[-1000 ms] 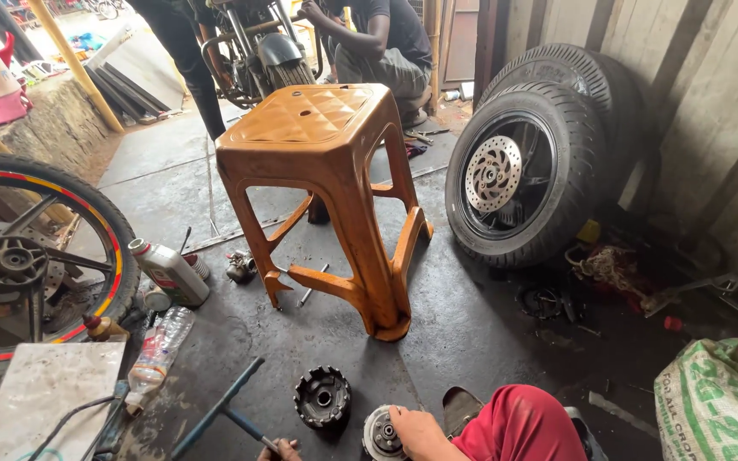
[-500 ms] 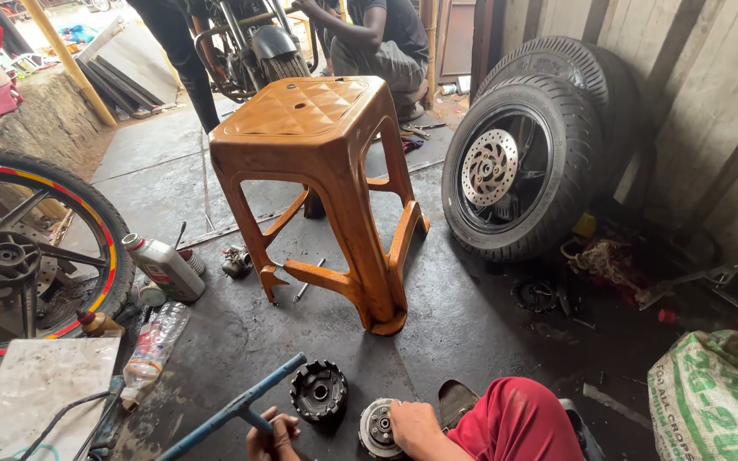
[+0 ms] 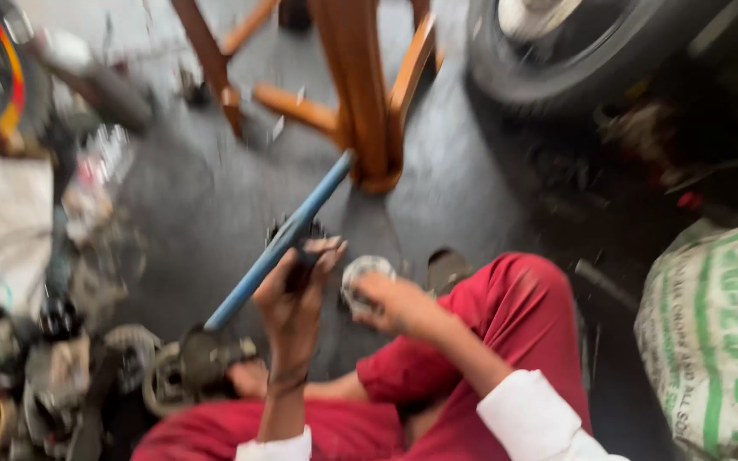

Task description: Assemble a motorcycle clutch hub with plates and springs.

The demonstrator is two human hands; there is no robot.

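Observation:
The head view is blurred by motion. My left hand is shut on a long blue metal bar that slants up toward the orange stool. Behind the bar lies a dark toothed gear part on the floor. My right hand grips a round silver metal part just above my knee in red trousers.
A large black tyre lies at the top right. A white and green woven sack sits at the right. Engine parts and clutter crowd the left, beside a wheel with a red and yellow rim.
The camera has tilted down and closer to the floor. My left hand has raised the blue bar higher and nearer the stool. My right hand stays on the round silver part.

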